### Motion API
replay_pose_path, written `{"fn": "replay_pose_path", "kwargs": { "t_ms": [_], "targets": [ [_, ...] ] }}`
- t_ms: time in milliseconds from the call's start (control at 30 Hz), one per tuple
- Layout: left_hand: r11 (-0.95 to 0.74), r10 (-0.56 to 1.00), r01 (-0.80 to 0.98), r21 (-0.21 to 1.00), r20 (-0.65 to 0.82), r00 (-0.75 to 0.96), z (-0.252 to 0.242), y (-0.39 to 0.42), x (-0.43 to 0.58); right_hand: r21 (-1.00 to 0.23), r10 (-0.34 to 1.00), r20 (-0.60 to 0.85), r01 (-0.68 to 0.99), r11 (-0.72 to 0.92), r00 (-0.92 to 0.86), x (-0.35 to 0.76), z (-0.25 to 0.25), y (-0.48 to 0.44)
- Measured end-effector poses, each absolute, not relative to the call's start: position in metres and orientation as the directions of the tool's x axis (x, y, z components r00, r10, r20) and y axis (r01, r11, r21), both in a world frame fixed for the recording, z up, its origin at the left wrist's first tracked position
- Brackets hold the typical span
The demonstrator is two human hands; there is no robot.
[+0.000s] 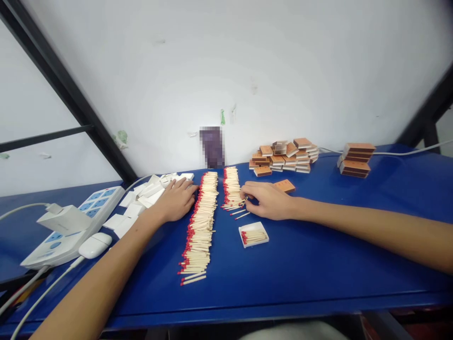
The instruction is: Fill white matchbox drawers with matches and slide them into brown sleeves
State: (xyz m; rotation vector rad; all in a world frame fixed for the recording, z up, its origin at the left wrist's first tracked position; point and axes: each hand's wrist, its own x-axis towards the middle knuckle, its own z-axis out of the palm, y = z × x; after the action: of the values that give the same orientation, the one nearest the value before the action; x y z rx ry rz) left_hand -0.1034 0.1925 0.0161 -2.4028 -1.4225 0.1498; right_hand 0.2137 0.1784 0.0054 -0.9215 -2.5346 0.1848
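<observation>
Right grip [266, 200] at shorter match row [231, 183] (near end)

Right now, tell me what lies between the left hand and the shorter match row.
The longer match row and a strip of blue table, as the head view shows.

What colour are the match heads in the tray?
The match heads in the tray are red; see the head view.

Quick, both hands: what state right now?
Left hand: open, palm down, beside piled white cardboard matchbox trays.
Right hand: fingers curled at red-tipped wooden matches; grip cannot be told.
</observation>
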Motion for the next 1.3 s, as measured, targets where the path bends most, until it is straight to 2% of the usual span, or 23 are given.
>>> {"fn": "replay_pose_path", "kwargs": {
  "t_ms": [433,667,933,1000,1167,1300],
  "targets": [
    [-0.439,0.866,0.834,-0.335,0.089,0.492,0.0153,0.1931,-0.1038,-0.293,0.603,0.355,0.527,0.797,-0.715,0.2144,0.0059,0.1810],
    [-0.439,0.865,0.834,-0.335,0.095,0.493,0.0141,0.1934,-0.1049,-0.348,0.568,0.376,0.457,0.819,-0.732,0.2139,0.0065,0.1799],
    [-0.435,0.867,0.831,-0.348,0.085,0.490,0.0148,0.1934,-0.1040,-0.355,0.510,0.409,0.383,0.853,-0.757,0.2140,0.0070,0.1783],
    [-0.435,0.867,0.829,-0.351,0.084,0.490,0.0152,0.1932,-0.1038,-0.340,0.535,0.406,0.420,0.841,-0.741,0.2139,0.0078,0.1771],
    [-0.434,0.866,0.827,-0.357,0.088,0.492,0.0163,0.1922,-0.1028,-0.274,0.693,0.372,0.641,0.718,-0.617,0.2136,0.0091,0.1743],
    [-0.436,0.866,0.826,-0.357,0.084,0.493,0.0167,0.1916,-0.1027,-0.240,0.723,0.312,0.685,0.688,-0.617,0.2137,0.0115,0.1748]
  ]
}}
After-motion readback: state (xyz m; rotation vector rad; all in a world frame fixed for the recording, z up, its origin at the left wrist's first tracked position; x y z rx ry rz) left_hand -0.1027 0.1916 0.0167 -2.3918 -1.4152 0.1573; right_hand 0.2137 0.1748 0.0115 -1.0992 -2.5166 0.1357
